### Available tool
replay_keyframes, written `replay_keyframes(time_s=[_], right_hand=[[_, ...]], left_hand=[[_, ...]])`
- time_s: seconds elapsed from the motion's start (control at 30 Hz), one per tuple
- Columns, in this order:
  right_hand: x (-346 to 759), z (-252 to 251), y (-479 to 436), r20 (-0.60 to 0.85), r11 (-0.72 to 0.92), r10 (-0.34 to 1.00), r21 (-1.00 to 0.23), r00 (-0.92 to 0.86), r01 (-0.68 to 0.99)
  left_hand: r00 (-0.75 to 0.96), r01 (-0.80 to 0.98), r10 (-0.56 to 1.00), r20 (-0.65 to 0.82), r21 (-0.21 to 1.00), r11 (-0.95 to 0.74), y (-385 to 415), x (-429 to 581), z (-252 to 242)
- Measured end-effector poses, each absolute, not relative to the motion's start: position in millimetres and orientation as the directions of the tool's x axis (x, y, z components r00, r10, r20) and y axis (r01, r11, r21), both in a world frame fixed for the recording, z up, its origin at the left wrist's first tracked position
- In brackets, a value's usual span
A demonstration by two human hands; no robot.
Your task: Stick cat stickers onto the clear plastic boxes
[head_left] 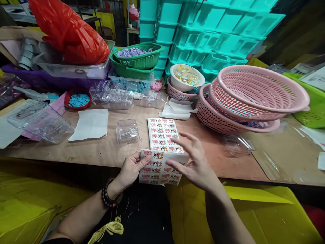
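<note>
near sheet — at table edge | far sheet behind it | box left | baskets — far right

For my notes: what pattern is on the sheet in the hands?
The sticker sheet shows rows of cartoon cats with pink labels; head view.

White sticker sheet printed in rows of small pink labels and cartoon cats patched orange and black, the same print on a second sheet, both against a tan-brown tabletop. Pale pink openwork baskets, green mesh baskets with lilac pieces, a red dish of light blue bits (plain white paper beside it), a glossy red bag, turquoise crates. Dark bead bracelet, clear colourless boxes, bright yellow sheeting, black cloth with a yellow embroidered motif.
</note>
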State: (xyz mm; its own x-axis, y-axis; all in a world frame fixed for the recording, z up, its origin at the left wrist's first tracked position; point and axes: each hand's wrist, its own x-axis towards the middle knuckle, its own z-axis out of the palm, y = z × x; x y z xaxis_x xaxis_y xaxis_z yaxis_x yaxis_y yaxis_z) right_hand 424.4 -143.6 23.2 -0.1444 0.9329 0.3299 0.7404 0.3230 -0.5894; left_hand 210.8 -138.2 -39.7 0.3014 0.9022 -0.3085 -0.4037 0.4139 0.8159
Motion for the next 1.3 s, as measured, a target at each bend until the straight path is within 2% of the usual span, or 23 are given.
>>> replay_keyframes(time_s=[0.07, 0.13, 0.27, 0.33, 0.4, 0.47, 0.57, 0.67, 0.73, 0.8, 0.87, 0.93, 1.07, 1.17, 1.23, 1.3], right_hand=[[413, 30, -143, 0.293, 0.414, 0.908, -0.521, -0.298, 0.747], [404, 34, -142, 0.226, 0.416, 0.909, -0.535, -0.351, 0.735], [402, 37, -140, 0.04, 0.258, 0.943, -0.716, -0.331, 0.649], [403, 36, -141, -0.059, 0.174, 0.932, -0.795, -0.359, 0.581], [401, 33, -141, -0.101, 0.127, 0.921, -0.834, -0.375, 0.537], [398, 28, -142, -0.068, 0.139, 0.931, -0.843, -0.359, 0.519], [391, 19, -144, 0.07, 0.224, 0.953, -0.822, -0.296, 0.524], [384, 10, -146, 0.28, 0.383, 0.923, -0.734, -0.264, 0.561], [381, 6, -146, 0.457, 0.533, 0.84, -0.589, -0.293, 0.608], [378, 3, -145, 0.599, 0.651, 0.717, -0.39, -0.357, 0.652], [375, 1, -143, 0.658, 0.707, 0.617, -0.224, -0.431, 0.671], [373, -2, -140, 0.658, 0.718, 0.589, -0.159, -0.469, 0.678], [371, -4, -139, 0.648, 0.755, 0.594, -0.245, -0.477, 0.608], [371, 1, -143, 0.741, 0.805, 0.539, -0.311, -0.401, 0.505], [369, 8, -139, 0.757, 0.761, 0.607, -0.464, -0.243, 0.454], [364, 15, -127, 0.578, 0.58, 0.806, -0.73, -0.125, 0.361]], left_hand=[[0.268, -0.358, 0.922, -0.28, 0.859, 0.365, -140, 207, -41], [0.186, -0.32, 0.957, -0.224, 0.907, 0.275, -143, 202, -43], [0.033, -0.256, 0.998, -0.058, 0.964, 0.065, -145, 193, -43], [0.122, -0.259, 0.99, -0.066, 0.961, 0.096, -145, 190, -41], [0.266, -0.278, 0.952, -0.15, 0.934, 0.225, -145, 190, -39], [0.341, -0.3, 0.913, -0.222, 0.895, 0.33, -145, 191, -37], [0.303, -0.336, 0.921, -0.243, 0.878, 0.342, -145, 192, -37], [0.256, -0.336, 0.935, -0.245, 0.884, 0.324, -144, 190, -41], [0.256, -0.313, 0.931, -0.258, 0.89, 0.333, -144, 187, -45], [0.261, -0.29, 0.922, -0.285, 0.888, 0.357, -144, 183, -50], [0.267, -0.281, 0.908, -0.323, 0.875, 0.394, -145, 180, -53], [0.288, -0.287, 0.892, -0.348, 0.857, 0.427, -145, 176, -55], [0.336, -0.252, 0.881, -0.334, 0.869, 0.426, -144, 170, -62], [0.347, -0.177, 0.877, -0.331, 0.896, 0.408, -144, 160, -70], [0.312, -0.092, 0.904, -0.293, 0.937, 0.336, -146, 150, -73], [0.273, 0.014, 0.952, -0.143, 0.989, 0.144, -148, 137, -71]])
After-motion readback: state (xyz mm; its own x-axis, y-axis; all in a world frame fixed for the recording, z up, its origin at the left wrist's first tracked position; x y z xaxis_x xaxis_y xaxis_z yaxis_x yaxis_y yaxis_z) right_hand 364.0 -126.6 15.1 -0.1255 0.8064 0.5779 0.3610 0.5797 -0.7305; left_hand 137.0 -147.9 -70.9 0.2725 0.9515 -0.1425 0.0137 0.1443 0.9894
